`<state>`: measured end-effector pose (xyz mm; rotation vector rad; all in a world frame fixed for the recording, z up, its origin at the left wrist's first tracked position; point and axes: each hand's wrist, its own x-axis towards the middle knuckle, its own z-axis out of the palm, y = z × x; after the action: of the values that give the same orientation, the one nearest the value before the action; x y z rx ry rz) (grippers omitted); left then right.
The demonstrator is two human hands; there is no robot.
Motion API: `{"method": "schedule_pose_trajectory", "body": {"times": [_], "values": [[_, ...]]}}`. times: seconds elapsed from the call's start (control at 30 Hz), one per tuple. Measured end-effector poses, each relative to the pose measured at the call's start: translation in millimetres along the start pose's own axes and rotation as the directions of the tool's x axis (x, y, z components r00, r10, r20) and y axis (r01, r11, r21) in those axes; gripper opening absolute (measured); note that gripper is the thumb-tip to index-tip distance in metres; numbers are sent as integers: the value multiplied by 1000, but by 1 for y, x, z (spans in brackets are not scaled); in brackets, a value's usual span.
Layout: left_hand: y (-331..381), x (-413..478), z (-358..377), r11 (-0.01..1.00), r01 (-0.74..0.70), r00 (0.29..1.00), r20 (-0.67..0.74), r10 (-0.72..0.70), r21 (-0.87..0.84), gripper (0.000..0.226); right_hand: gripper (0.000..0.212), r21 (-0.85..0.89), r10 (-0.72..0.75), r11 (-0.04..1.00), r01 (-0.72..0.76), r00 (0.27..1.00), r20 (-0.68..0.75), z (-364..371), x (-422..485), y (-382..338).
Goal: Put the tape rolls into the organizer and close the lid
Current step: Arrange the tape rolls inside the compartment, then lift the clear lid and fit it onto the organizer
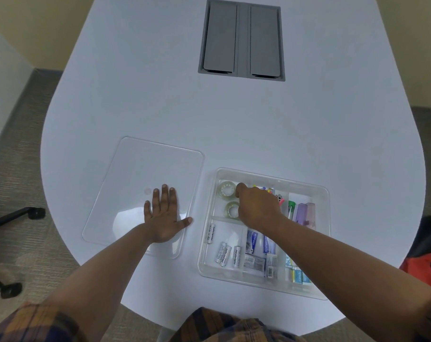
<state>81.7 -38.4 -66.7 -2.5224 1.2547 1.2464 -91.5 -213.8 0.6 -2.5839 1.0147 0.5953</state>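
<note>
A clear plastic organizer [305, 191] sits on the white table at the near right, with no lid on it. Two clear tape rolls lie in its far-left compartment, one behind [227, 189] and one in front [232, 210]. My right hand [257, 206] reaches into that compartment just right of the rolls, knuckles up and fingers curled downward; whatever is under the fingers is hidden. The flat clear lid [140, 169] lies on the table left of the organizer. My left hand [163, 218] rests flat on the lid's near right part, fingers spread.
Other compartments hold batteries [226, 254], blue-and-white packets [254, 243], small boxes [298, 275], and pens and purple cases [304, 214]. A grey cable hatch [241, 40] is set in the table's far middle. Chair legs [14, 215] stand on the floor at left, and a red bag [421, 267] lies at right.
</note>
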Motion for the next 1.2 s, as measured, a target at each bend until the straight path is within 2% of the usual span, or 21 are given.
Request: {"method": "schedule_pose_trajectory", "body": {"times": [0.13,0.4,0.57,0.63,0.7,0.8,0.87,1.0,1.2], "values": [[-4,2,2,1000,-13,1000,-10,13,4,102,38,30,-4,1000,5,1000,-25,1,-1,0],[-4,3,7,1000,-2,996,-84,4,17,101,33,175,-28,983,56,987,-161,7,-12,0],[0,-8,18,1000,-4,957,-291,3,-2,103,28,188,-72,970,156,918,-390,12,-32,0],[3,-15,21,1000,-2,928,-373,4,6,95,32,165,-117,966,198,907,-404,18,-39,3],[6,-21,25,999,5,883,-469,12,37,83,41,129,-153,969,211,922,-356,29,-46,6],[12,-36,28,993,33,821,-570,40,117,56,55,42,-191,976,212,938,-289,46,-55,10],[17,-45,28,983,70,817,-575,43,173,43,60,-5,-216,975,223,938,-272,54,-58,11],[20,-51,32,968,88,862,-505,44,234,36,70,-70,-231,973,220,940,-252,62,-62,13],[35,-56,33,923,1,918,-367,152,385,30,81,-56,-249,968,243,940,-231,62,-63,14]]}}
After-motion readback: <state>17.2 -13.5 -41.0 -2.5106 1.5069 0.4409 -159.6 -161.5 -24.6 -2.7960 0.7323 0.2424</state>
